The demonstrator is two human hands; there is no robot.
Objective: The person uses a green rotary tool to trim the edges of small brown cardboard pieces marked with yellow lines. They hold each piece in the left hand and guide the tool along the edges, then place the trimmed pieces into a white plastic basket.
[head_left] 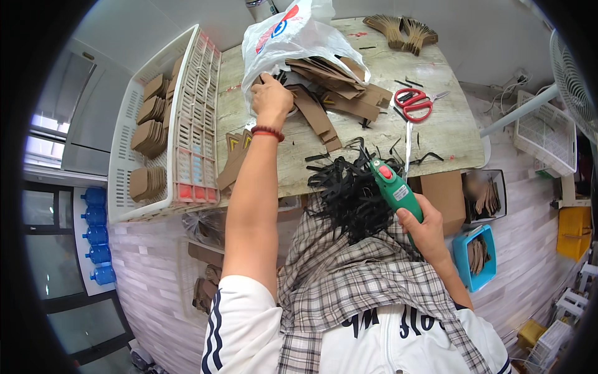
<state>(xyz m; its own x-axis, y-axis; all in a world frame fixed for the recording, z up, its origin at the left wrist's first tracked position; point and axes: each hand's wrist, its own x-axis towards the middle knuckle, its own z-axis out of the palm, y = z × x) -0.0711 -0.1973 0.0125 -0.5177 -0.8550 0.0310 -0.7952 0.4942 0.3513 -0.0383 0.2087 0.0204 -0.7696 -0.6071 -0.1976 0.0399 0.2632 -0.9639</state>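
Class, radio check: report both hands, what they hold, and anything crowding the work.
Left hand reaching into white plastic bag, on brown cardboard strips. Right hand gripping green power tool. Black strap tangle and red scissors nearby.

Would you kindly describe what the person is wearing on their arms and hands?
Both forearms are bare below short white sleeves; the left sleeve carries dark stripes down its side. The left hand is ungloved, with a red beaded bracelet at the wrist. The right hand is also ungloved, with no ring or watch visible.
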